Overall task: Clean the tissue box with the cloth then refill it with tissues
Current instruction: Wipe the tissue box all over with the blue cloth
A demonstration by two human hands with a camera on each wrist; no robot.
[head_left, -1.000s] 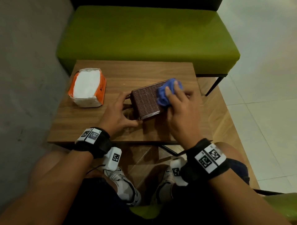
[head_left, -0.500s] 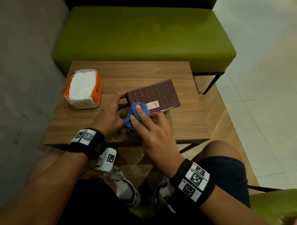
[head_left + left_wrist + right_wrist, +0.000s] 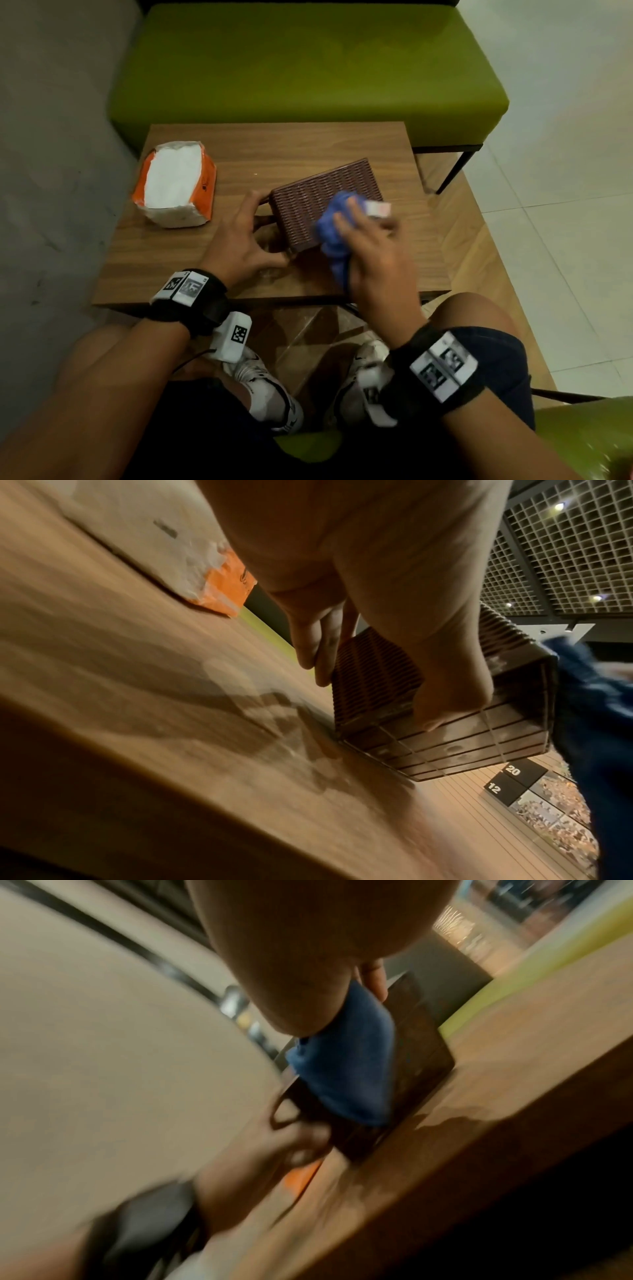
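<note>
The brown woven tissue box (image 3: pixel 308 202) lies bottom side up, tilted, on the wooden table (image 3: pixel 274 147). My left hand (image 3: pixel 270 229) grips its left end, fingers on the far side, thumb (image 3: pixel 431 721) on the near side. My right hand (image 3: pixel 363 236) holds a bunched blue cloth (image 3: pixel 332 226) and presses it on the upturned face, right of the middle, beside a white label (image 3: pixel 376 209). In the right wrist view the cloth (image 3: pixel 346 1064) covers part of the box (image 3: pixel 421 1053). The open orange pack of white tissues (image 3: pixel 174 185) stands at the table's left.
A green padded bench (image 3: pixel 308 68) stands right behind the table. A grey wall runs along the left, and pale floor tiles (image 3: pixel 565 205) lie to the right. My knees and shoes are under the table's near edge (image 3: pixel 239 301).
My right hand has wiped the cloth from the box's right end to its near left corner and back toward the right. My left hand has kept hold of the box's left end.
</note>
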